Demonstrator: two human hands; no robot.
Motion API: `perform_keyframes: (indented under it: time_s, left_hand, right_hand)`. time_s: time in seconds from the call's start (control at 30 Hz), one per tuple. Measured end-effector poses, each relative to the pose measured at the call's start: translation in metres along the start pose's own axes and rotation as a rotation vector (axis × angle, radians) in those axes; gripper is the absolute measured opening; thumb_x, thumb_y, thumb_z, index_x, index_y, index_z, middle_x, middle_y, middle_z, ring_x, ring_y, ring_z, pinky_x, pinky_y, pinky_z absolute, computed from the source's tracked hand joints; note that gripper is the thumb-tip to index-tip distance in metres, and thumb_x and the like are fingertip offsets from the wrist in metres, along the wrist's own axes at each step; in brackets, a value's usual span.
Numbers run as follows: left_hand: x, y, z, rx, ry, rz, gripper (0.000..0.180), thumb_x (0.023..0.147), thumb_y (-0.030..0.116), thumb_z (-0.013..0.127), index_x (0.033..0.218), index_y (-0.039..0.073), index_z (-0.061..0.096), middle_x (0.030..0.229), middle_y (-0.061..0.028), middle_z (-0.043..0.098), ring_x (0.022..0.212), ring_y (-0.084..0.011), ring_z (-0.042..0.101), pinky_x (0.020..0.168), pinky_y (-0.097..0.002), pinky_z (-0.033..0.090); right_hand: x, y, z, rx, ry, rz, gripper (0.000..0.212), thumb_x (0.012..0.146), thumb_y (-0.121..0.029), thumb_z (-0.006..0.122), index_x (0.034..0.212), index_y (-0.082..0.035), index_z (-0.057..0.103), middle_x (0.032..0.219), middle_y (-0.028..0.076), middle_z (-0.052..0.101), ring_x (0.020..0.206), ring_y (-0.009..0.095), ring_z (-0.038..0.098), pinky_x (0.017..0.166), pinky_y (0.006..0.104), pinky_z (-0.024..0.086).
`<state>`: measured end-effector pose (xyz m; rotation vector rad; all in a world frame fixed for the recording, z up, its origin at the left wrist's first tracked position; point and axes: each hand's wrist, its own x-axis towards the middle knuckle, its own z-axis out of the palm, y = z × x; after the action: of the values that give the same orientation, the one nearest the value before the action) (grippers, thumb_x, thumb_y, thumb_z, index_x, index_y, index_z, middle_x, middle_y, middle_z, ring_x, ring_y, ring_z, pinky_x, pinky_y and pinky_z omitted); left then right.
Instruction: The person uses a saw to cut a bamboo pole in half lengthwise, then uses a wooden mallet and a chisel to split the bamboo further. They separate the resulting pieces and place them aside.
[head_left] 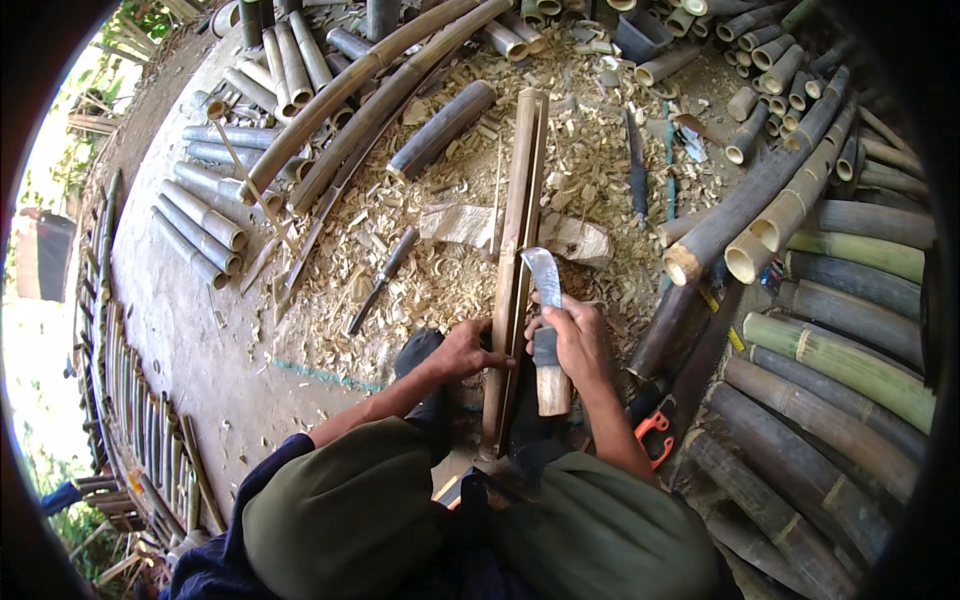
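Note:
A long split length of bamboo [512, 220] runs away from me between my knees, resting across a pale chopped wood block [455, 223]. My left hand [462, 350] grips its near part from the left side, thumb across the bamboo. On the other side, my right hand [582, 340] is closed round a hooked knife [542, 275] with a dark-wrapped wooden handle. The curved blade points away from me and lies close against the bamboo's right edge; whether it touches cannot be made out. The fingers of my left hand are partly hidden.
Wood chips [450, 285] cover the ground ahead. A dark-handled knife [382, 280] lies left, another long blade [636, 170] farther right. An orange-handled saw [655, 435] is by my right knee. Bamboo poles [815, 390] are stacked right; cut bamboo tubes [205, 220] lie left.

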<state>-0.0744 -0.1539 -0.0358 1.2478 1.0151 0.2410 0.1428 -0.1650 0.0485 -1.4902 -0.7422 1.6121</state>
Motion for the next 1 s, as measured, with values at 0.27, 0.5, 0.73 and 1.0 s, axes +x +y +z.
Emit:
perform_keyframes:
  time_s: [0.27, 0.5, 0.73, 1.0]
  left_hand:
    - [0.001, 0.004, 0.0, 0.061, 0.103, -0.027, 0.072, 0.08, 0.043, 0.09, 0.13, -0.002, 0.063, 0.115, -0.0151, 0.073, 0.11, -0.0226, 0.068, 0.098, -0.0393, 0.053]
    - [-0.002, 0.004, 0.012, 0.453, 0.096, -0.068, 0.069, 0.079, 0.05, 0.088, 0.118, -0.002, 0.065, 0.104, -0.0248, 0.073, 0.1, -0.0393, 0.071, 0.087, -0.0477, 0.054]
    - [-0.009, -0.003, 0.015, 0.528, 0.12, -0.086, 0.076, 0.079, 0.061, 0.084, 0.106, -0.006, 0.061, 0.095, -0.0299, 0.068, 0.096, -0.0452, 0.069, 0.083, -0.0511, 0.053]
    - [-0.008, -0.002, 0.021, 0.534, 0.096, -0.091, 0.08, 0.079, 0.066, 0.08, 0.102, -0.007, 0.058, 0.093, -0.0305, 0.067, 0.094, -0.047, 0.069, 0.083, -0.0534, 0.054]
  right_hand:
    - [-0.027, 0.009, 0.005, -0.617, 0.009, -0.214, 0.022, 0.101, -0.016, 0.056, 0.094, 0.004, 0.061, 0.076, 0.024, 0.069, 0.073, 0.04, 0.072, 0.066, 0.0483, 0.054]
    - [-0.015, 0.0, 0.003, -0.795, 0.002, -0.226, 0.025, 0.101, -0.021, 0.057, 0.094, 0.003, 0.063, 0.072, 0.023, 0.067, 0.074, 0.042, 0.071, 0.069, 0.0514, 0.053]
    - [-0.01, -0.017, -0.003, -0.73, -0.109, -0.069, 0.028, 0.102, -0.021, 0.054, 0.089, 0.002, 0.065, 0.067, 0.016, 0.069, 0.067, 0.033, 0.072, 0.066, 0.0462, 0.054]
    - [0.02, -0.036, 0.003, -0.705, -0.138, 0.159, 0.027, 0.101, -0.019, 0.057, 0.094, 0.005, 0.068, 0.069, 0.015, 0.073, 0.061, 0.029, 0.072, 0.062, 0.0432, 0.057]
